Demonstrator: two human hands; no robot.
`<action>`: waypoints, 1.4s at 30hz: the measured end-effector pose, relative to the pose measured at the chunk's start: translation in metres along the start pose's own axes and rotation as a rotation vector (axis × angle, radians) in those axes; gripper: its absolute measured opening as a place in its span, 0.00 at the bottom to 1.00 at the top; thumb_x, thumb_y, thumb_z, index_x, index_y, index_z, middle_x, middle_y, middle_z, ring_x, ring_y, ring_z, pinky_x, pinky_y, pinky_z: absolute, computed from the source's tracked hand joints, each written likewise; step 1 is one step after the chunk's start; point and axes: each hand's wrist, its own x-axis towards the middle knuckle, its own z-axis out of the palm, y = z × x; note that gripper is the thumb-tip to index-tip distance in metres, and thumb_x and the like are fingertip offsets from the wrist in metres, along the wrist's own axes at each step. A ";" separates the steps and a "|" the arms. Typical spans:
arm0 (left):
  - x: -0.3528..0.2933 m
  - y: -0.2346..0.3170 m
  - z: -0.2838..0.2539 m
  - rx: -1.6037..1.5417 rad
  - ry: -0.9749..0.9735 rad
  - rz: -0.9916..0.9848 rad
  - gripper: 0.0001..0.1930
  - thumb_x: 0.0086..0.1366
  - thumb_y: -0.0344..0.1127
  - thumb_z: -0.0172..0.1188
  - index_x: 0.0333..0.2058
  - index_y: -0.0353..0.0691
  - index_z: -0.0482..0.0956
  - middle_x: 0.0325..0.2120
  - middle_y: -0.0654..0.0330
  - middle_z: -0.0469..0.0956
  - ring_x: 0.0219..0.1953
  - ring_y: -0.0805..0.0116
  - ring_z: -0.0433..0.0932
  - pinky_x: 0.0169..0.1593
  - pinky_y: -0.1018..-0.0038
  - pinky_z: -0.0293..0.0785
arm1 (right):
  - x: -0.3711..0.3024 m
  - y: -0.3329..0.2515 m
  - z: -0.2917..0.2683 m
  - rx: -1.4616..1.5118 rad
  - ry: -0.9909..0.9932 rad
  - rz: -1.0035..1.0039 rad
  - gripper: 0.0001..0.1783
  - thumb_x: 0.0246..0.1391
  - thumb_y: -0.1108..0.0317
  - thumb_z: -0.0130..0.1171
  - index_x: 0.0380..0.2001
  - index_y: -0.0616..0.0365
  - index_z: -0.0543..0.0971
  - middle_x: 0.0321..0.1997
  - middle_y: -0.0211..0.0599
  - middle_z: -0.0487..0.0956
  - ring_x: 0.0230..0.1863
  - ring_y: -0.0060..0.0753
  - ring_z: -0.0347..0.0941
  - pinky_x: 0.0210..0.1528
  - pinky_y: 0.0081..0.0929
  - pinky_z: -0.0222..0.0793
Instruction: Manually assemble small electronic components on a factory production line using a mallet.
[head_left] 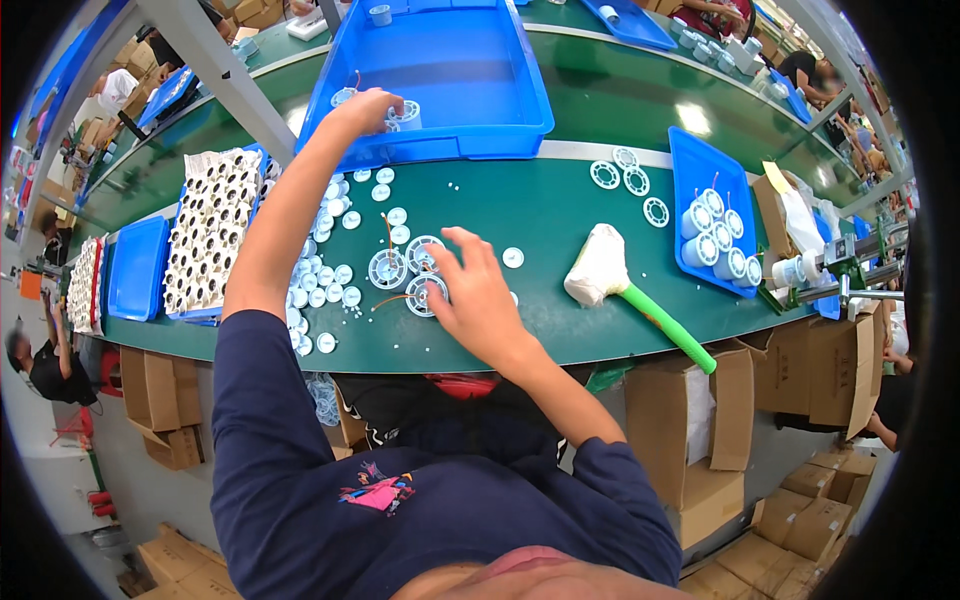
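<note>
My left hand (370, 112) reaches over the near wall of a large blue bin (480, 140). Its fingers are curled around the top of a light-blue cylindrical part with a slotted ring face (407, 115); another such part (343, 96) with a wire stands beside it. Lower down, my right hand (478, 300) has its fingers apart, beside a cluster of similar wired parts (388, 269) on the green bench. Its thumb and fingertips overlap the edges of the nearest ones; whether they touch is unclear. Many small white round caps (318, 285) lie loose to the left of this cluster.
A mallet (640, 290) with a white-wrapped head and green handle lies at right. Beyond it are loose slotted rings (636, 180), a blue tray of cylinders (712, 240) and a metal fixture (850, 265). Left stands an egg-carton-like tray (210, 230). Other people work around the line.
</note>
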 end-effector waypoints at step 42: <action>-0.345 0.171 0.056 -0.419 0.239 -0.097 0.19 0.61 0.24 0.66 0.50 0.50 0.81 0.53 0.49 0.74 0.39 0.47 0.81 0.44 0.59 0.78 | 0.020 0.008 0.062 -0.371 -0.134 -0.048 0.37 0.48 0.49 0.74 0.60 0.49 0.76 0.64 0.51 0.72 0.69 0.63 0.63 0.64 0.63 0.62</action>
